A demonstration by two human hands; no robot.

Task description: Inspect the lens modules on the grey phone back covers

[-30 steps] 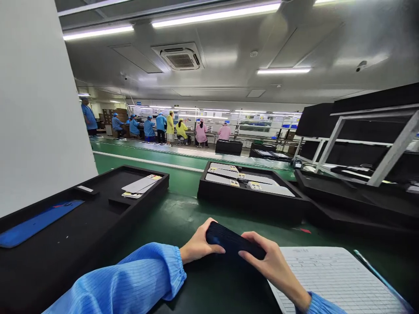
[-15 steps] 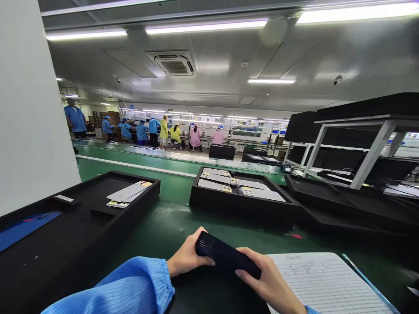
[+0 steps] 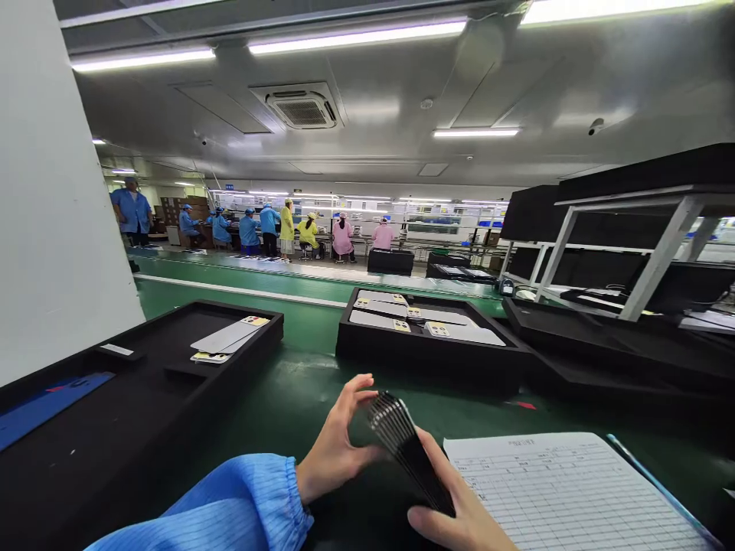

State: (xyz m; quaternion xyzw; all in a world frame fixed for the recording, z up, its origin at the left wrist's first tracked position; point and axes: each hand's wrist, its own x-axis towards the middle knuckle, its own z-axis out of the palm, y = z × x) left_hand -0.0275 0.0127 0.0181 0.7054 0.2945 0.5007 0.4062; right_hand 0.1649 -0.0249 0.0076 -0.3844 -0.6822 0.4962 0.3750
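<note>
A stack of thin dark panels [image 3: 410,448] is tilted above the green bench, its layered edges fanned slightly at the upper end. My right hand [image 3: 459,497] grips the stack's lower right part between thumb and fingers. Beside the upper end, my left hand [image 3: 341,436] has its fingers spread and curved, with a gap between its palm and the panels; whether the fingertips touch them is unclear. A printed paper sheet [image 3: 563,482] lies to the right, partly behind my right hand, with a pen [image 3: 654,486] along its right edge.
A black tray [image 3: 425,356] holds several pale panels ahead. Another black tray [image 3: 223,390] at left holds pale panels and a blue piece [image 3: 51,405]. Dark trays [image 3: 609,360] and a white-framed rack [image 3: 648,268] stand at right. People sit and stand beyond the green bench [image 3: 298,390].
My left hand has loosened from the stack's left end and spread its fingers. The stack has turned steeper, and its layered edges now show. My right hand still holds it, slightly lower.
</note>
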